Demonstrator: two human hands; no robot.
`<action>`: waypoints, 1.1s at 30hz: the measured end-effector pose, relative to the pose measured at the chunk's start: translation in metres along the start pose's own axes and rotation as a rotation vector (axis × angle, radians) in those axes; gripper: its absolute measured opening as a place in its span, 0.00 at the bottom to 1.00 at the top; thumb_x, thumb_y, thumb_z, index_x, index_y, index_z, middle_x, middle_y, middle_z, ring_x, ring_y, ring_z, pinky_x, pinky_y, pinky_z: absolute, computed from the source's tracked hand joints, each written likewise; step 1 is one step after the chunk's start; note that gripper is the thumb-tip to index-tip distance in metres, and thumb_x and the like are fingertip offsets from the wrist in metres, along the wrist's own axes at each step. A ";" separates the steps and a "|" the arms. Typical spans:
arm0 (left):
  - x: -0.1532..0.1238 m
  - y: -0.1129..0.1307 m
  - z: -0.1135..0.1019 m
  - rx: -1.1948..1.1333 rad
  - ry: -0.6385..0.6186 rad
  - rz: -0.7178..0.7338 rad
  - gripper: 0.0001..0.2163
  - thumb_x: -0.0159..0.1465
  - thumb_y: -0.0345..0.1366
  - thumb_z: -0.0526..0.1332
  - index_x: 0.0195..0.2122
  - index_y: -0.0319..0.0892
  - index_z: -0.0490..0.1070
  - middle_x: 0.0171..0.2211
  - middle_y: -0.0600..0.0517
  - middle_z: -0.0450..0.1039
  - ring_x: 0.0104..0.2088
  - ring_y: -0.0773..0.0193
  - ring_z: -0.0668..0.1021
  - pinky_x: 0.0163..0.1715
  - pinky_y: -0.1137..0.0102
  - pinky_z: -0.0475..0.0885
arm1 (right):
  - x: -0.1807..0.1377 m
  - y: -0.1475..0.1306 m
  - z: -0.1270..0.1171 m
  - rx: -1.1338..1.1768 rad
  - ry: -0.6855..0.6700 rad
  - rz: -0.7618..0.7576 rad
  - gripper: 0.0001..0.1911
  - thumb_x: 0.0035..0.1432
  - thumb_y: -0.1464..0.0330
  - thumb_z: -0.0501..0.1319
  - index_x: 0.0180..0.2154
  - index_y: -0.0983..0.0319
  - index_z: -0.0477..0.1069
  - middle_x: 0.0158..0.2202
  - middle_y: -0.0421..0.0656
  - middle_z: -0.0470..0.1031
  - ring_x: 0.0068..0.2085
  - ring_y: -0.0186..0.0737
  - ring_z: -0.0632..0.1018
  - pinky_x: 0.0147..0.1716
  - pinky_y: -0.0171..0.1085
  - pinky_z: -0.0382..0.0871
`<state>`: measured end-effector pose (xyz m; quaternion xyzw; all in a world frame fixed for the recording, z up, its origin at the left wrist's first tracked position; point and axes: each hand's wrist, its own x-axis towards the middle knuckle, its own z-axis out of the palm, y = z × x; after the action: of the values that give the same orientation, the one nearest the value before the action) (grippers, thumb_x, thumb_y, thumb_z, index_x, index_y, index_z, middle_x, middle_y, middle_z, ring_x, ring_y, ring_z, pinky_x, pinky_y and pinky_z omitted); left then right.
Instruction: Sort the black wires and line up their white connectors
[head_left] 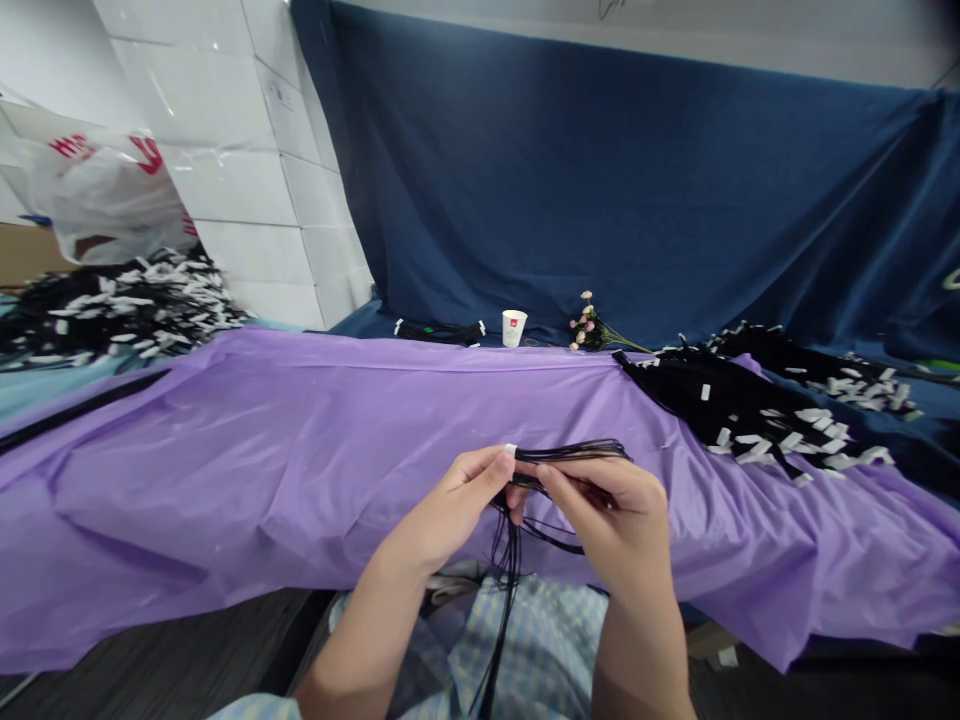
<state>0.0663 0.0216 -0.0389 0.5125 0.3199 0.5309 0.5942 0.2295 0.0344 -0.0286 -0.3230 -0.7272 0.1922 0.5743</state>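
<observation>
Thin black cords (566, 453) run between my two hands, above the near part of the purple-covered table. My left hand (471, 490) pinches their left end, where a small white tag (511, 450) shows at the thumb tip. Bent around the same cords is my right hand (611, 495), thumb and fingers closed on them, with the loops sticking out past its fingers. Loose black strands (504, 590) hang from below the hands down over the lap. The fingers partly hide how the cords are gathered.
Purple sheeting (360, 430) covers the table. To the right lie piles of black cords with white tags (750, 400); another heap (127, 305) is at far left. Along the back stand a paper cup (513, 328), flowers (589, 325) and a black bundle (440, 331).
</observation>
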 end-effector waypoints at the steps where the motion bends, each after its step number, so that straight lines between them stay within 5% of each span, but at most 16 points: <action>1: 0.000 0.001 0.000 -0.016 0.011 -0.004 0.17 0.62 0.50 0.62 0.31 0.38 0.77 0.25 0.54 0.65 0.27 0.67 0.70 0.32 0.70 0.66 | 0.000 0.000 -0.001 0.005 -0.006 0.018 0.05 0.57 0.71 0.66 0.34 0.56 0.82 0.27 0.40 0.81 0.26 0.35 0.76 0.25 0.33 0.65; 6: 0.002 0.007 -0.004 -0.140 0.135 -0.021 0.18 0.60 0.50 0.65 0.33 0.37 0.78 0.22 0.54 0.65 0.24 0.67 0.72 0.29 0.71 0.65 | 0.002 0.012 -0.013 0.121 0.028 0.122 0.03 0.55 0.69 0.68 0.33 0.61 0.79 0.24 0.41 0.72 0.27 0.35 0.71 0.27 0.34 0.66; 10: 0.001 0.013 -0.008 -0.270 0.151 -0.013 0.18 0.58 0.50 0.67 0.32 0.36 0.77 0.21 0.54 0.66 0.22 0.67 0.73 0.28 0.70 0.65 | 0.002 0.024 -0.022 0.173 0.085 0.232 0.09 0.52 0.66 0.70 0.36 0.61 0.75 0.28 0.39 0.69 0.30 0.35 0.71 0.29 0.34 0.67; 13: 0.001 0.015 -0.009 -0.329 0.142 -0.017 0.18 0.58 0.49 0.67 0.32 0.37 0.77 0.21 0.54 0.67 0.22 0.67 0.73 0.28 0.71 0.66 | 0.002 0.026 -0.021 0.144 -0.069 0.368 0.13 0.53 0.62 0.69 0.31 0.62 0.70 0.25 0.37 0.65 0.25 0.31 0.65 0.22 0.32 0.59; 17: 0.002 0.014 -0.007 -0.350 0.110 -0.065 0.18 0.57 0.50 0.67 0.33 0.37 0.77 0.21 0.54 0.67 0.22 0.66 0.75 0.28 0.71 0.67 | 0.003 0.023 -0.011 0.154 -0.221 0.322 0.18 0.60 0.60 0.62 0.23 0.64 0.67 0.20 0.36 0.59 0.23 0.29 0.60 0.22 0.33 0.53; 23: 0.002 0.012 -0.004 -0.482 0.002 -0.186 0.16 0.58 0.50 0.66 0.33 0.40 0.75 0.21 0.55 0.67 0.19 0.68 0.72 0.29 0.67 0.72 | 0.010 0.027 0.009 0.065 0.082 0.147 0.12 0.55 0.63 0.66 0.24 0.63 0.75 0.20 0.39 0.71 0.22 0.32 0.67 0.23 0.33 0.59; 25: 0.003 0.011 -0.004 -0.515 0.003 -0.180 0.16 0.58 0.50 0.67 0.33 0.40 0.75 0.22 0.55 0.69 0.19 0.68 0.72 0.28 0.67 0.72 | 0.010 0.029 0.012 0.070 0.085 0.158 0.13 0.56 0.63 0.66 0.23 0.63 0.74 0.20 0.39 0.71 0.22 0.32 0.67 0.24 0.33 0.59; 33: 0.004 0.013 -0.003 -0.580 0.065 -0.005 0.14 0.58 0.48 0.67 0.30 0.41 0.74 0.23 0.55 0.71 0.19 0.70 0.72 0.29 0.69 0.72 | 0.007 0.022 0.015 0.390 -0.400 0.351 0.17 0.60 0.58 0.62 0.27 0.65 0.72 0.22 0.39 0.69 0.24 0.31 0.66 0.24 0.31 0.60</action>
<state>0.0604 0.0247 -0.0271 0.3031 0.1746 0.6149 0.7067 0.2196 0.0567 -0.0419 -0.2832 -0.7083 0.4837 0.4292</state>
